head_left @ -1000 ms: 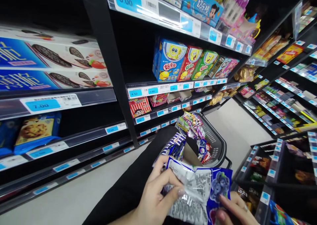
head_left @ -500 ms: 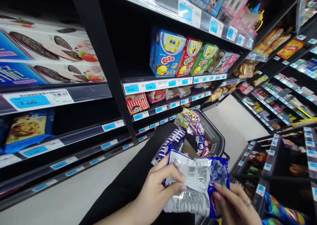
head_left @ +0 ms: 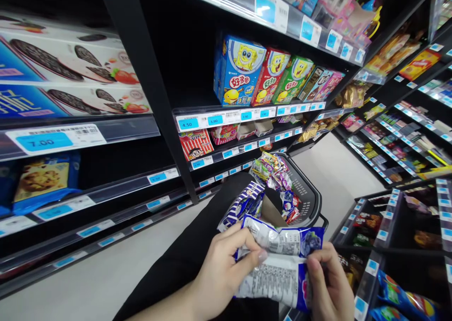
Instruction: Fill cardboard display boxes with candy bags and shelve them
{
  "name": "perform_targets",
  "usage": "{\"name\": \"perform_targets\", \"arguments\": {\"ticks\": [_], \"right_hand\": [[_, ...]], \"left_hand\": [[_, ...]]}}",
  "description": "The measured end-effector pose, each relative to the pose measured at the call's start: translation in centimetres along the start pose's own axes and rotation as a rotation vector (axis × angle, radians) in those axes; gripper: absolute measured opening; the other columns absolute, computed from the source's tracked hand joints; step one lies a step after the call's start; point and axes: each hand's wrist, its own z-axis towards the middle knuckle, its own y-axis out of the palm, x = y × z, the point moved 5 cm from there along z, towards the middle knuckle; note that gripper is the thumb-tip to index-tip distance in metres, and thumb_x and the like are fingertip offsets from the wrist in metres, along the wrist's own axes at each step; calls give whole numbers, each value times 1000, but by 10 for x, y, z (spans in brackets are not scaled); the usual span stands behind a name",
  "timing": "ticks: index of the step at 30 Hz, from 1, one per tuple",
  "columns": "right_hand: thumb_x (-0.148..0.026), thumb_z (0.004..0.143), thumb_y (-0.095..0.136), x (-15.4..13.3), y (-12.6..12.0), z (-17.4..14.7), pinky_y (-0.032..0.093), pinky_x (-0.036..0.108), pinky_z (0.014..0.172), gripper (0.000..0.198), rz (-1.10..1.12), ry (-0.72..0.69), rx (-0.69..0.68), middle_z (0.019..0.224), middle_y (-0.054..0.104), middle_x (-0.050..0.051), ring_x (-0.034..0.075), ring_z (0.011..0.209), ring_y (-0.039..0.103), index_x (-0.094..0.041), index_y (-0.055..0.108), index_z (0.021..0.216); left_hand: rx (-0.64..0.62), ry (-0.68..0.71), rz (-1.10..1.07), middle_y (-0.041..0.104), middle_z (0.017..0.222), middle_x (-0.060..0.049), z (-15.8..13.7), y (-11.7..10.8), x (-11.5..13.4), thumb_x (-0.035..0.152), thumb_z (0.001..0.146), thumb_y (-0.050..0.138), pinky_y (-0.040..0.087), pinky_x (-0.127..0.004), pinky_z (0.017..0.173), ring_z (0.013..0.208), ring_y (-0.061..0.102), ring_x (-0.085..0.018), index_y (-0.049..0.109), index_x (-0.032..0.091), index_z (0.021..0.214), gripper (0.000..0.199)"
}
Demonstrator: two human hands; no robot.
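The bag (head_left: 275, 271) is at the lower middle of the frame, stretched between two hands, its printed silver back turned up. The left hand (head_left: 221, 264) clamps it near its left part, thumb and forefinger pinched together on the film; the right hand (head_left: 328, 278) grips the right end, thumb on top, the fingers beneath partly hidden. Holding it from both sides probably draws the film flatter, so the back panel faces the eyes.

Just beyond the bag, a striped box (head_left: 245, 205) leans at the dark-clothed leg (head_left: 176, 260), which likely props it within easy reach; whether it touches the basket I cannot tell. The basket (head_left: 316, 203), right of centre, holds a heap of small packets (head_left: 271, 170), perhaps set there to leave both hands free.

The bag's back carries dense small print, too small to read, and a dark blue fruit picture at its right end. On the middle shelf, the blue box (head_left: 242, 71), red box (head_left: 271, 76) and green box (head_left: 293, 82) each read 好多鱼, fronts facing the aisle, presumably for display. Shelf tags below show 4.50 (head_left: 189, 124) and 3.90 (head_left: 214, 120); at left, a larger tag (head_left: 44, 142) reads 7.00.
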Motion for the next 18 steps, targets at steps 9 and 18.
{"name": "perform_targets", "arguments": {"ticks": [9,18], "right_hand": [[-48,72,74,24,-19,1,41,20,59,30,164,228,-7,69,58,-3,12,63,51,-22,60,77],[-59,82,52,40,-26,-6,45,30,43,40,291,281,-124,57,63,4,20,45,58,-22,69,78]], "left_hand": [[-156,-271,-653,55,70,3,3,12,-19,38,82,67,37,-20,56,59,46,-10,53,20,86,24],[-365,-468,-908,71,91,-8,-6,24,-15,32,68,77,49,-27,72,85,64,-21,77,19,97,32]]}}
